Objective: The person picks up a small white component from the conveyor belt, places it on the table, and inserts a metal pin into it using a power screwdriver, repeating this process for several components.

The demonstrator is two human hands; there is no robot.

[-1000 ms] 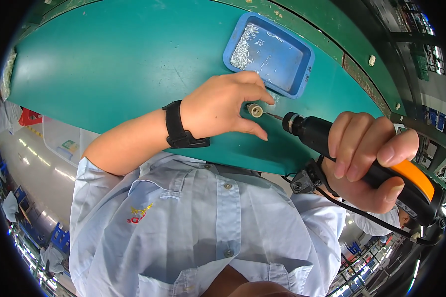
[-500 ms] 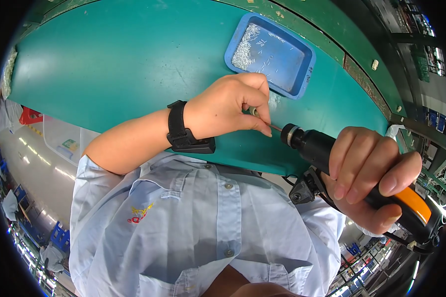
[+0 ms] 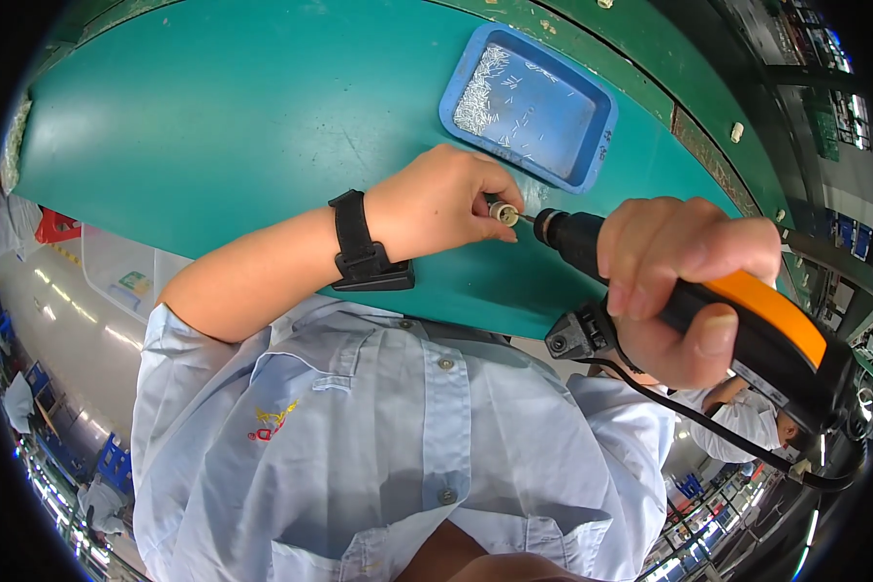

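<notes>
My left hand [image 3: 446, 202] pinches a small, round, cream-coloured part [image 3: 502, 213] between thumb and fingers, its hollow end facing the screwdriver. Wrapped in my right hand [image 3: 684, 281] is a black and orange electric screwdriver [image 3: 570, 236], pointed left at the part. Its thin bit reaches the rim of the part; whether it sits in a screw is too small to tell. Just beyond my left hand, a blue tray [image 3: 601, 160] holds many small silver screws [image 3: 480, 97], heaped at its left side.
The tray stands on a green worktop [image 3: 213, 126] bordered by a green metal frame [image 3: 640, 68] at the far right. A black cable [image 3: 718, 427] runs below the screwdriver. Another person in a light shirt [image 3: 747, 427] shows at lower right.
The screwdriver has moved up and left with my right hand. My left hand has turned, so the round part's hollow end now shows beside the bit.
</notes>
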